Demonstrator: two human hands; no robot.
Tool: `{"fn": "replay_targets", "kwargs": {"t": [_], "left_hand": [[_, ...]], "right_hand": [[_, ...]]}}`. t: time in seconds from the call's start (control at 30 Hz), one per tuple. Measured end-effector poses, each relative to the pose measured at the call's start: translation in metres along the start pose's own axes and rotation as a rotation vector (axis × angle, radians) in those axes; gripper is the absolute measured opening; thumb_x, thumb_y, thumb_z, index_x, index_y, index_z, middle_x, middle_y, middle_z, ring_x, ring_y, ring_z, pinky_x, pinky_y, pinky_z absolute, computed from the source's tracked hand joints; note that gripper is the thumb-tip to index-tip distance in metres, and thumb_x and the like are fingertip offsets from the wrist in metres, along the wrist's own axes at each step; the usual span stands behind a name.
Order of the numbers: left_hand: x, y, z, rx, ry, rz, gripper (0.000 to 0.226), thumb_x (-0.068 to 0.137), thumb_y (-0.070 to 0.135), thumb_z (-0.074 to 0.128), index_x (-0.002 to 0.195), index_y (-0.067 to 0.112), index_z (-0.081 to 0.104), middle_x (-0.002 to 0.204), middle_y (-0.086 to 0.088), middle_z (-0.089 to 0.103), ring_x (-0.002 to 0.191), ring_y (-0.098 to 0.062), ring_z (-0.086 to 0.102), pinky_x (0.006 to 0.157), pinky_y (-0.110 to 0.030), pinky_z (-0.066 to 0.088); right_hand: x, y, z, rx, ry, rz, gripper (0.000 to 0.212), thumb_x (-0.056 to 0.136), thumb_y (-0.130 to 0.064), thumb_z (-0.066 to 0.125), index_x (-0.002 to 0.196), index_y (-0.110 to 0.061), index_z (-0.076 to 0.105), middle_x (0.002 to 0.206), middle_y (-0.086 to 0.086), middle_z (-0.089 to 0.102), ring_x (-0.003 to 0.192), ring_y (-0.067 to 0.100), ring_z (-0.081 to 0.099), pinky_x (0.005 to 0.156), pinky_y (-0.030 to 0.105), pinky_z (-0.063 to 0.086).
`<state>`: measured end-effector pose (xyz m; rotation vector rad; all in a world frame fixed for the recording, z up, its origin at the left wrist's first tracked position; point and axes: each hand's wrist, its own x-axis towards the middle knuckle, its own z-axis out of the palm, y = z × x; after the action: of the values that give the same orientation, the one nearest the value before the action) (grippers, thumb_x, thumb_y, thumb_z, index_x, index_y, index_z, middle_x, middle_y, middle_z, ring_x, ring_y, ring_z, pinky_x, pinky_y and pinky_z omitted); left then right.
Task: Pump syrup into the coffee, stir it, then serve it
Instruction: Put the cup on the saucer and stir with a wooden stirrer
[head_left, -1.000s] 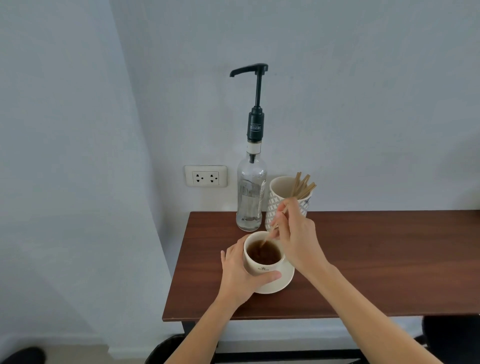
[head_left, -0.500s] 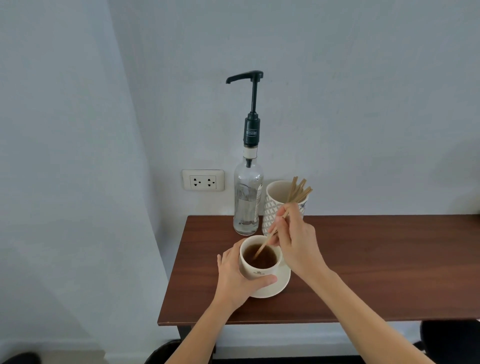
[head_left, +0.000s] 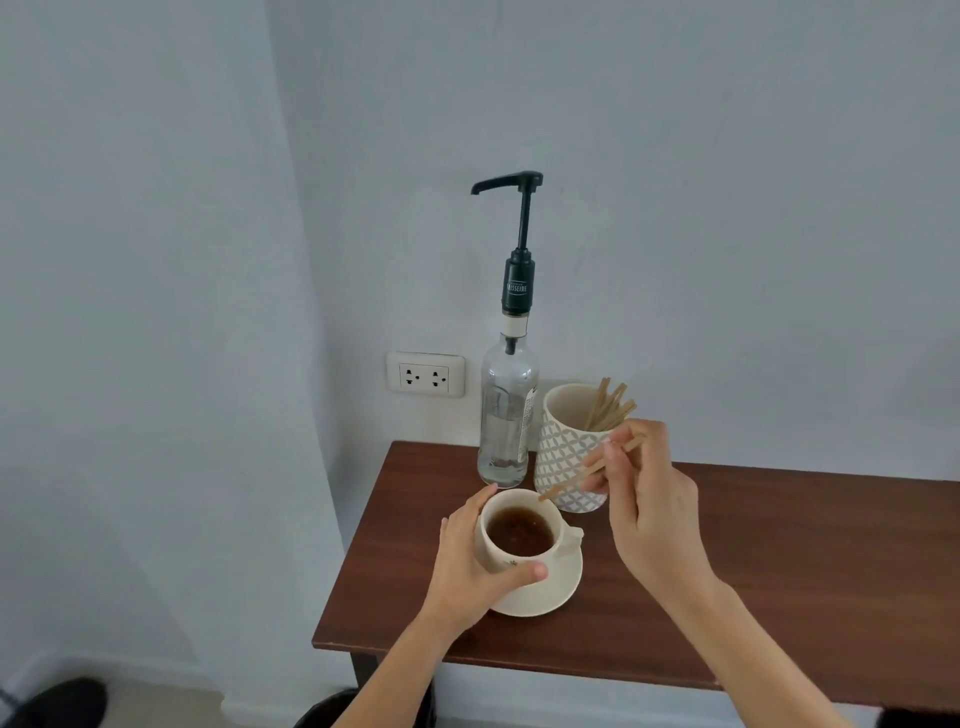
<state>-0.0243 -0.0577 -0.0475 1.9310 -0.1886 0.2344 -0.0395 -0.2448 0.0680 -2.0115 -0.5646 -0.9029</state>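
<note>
A cream cup of dark coffee (head_left: 519, 530) stands on a cream saucer (head_left: 558, 587) near the left end of the brown table (head_left: 779, 561). My left hand (head_left: 475, 564) wraps around the cup's left side. My right hand (head_left: 647, 506) pinches a thin wooden stir stick (head_left: 576, 480), held tilted, its lower tip just above the cup's far rim and out of the coffee. Behind the cup rises a clear glass syrup bottle (head_left: 506, 410) with a tall black pump, its spout pointing left.
A patterned white holder (head_left: 566, 457) with several more wooden sticks stands right of the bottle, just behind my right hand. A wall socket (head_left: 426, 375) sits left of the bottle. The table's left edge and front edge lie close to the saucer.
The stick was in the coffee one second ago; my right hand has lifted it out and drawn back to the right. My left hand stays on the cup.
</note>
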Motion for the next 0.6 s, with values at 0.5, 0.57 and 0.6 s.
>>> {"fn": "replay_targets", "kwargs": {"t": [0.5, 0.57, 0.6], "left_hand": [[-0.008, -0.002, -0.051, -0.268, 0.485, -0.104, 0.025, 0.098, 0.041, 0.049, 0.103, 0.028, 0.070, 0.104, 0.014, 0.072, 0.105, 0.005, 0.063, 0.086, -0.010, 0.048], [-0.006, -0.019, -0.090, -0.243, 0.561, -0.151, 0.026, 0.102, 0.034, 0.047, 0.094, 0.025, 0.070, 0.097, 0.015, 0.071, 0.091, 0.008, 0.063, 0.075, -0.006, 0.044], [-0.006, -0.032, -0.115, -0.228, 0.598, -0.161, 0.029, 0.103, 0.030, 0.047, 0.090, 0.020, 0.070, 0.093, 0.011, 0.071, 0.083, 0.004, 0.063, 0.070, -0.007, 0.044]], "right_hand": [[0.012, -0.040, 0.002, 0.423, 0.407, 0.365, 0.027, 0.106, -0.010, 0.037, 0.094, -0.034, 0.042, 0.072, 0.007, 0.074, 0.060, 0.020, 0.072, 0.065, 0.035, 0.062], [0.011, -0.063, 0.018, 0.762, 0.483, 0.527, 0.025, 0.106, -0.010, 0.038, 0.091, -0.028, 0.046, 0.069, 0.007, 0.074, 0.060, 0.021, 0.070, 0.064, 0.030, 0.062], [0.008, -0.075, 0.034, 0.873, 0.500, 0.604, 0.023, 0.106, -0.010, 0.039, 0.089, -0.025, 0.047, 0.068, 0.007, 0.075, 0.060, 0.020, 0.071, 0.063, 0.029, 0.062]]}}
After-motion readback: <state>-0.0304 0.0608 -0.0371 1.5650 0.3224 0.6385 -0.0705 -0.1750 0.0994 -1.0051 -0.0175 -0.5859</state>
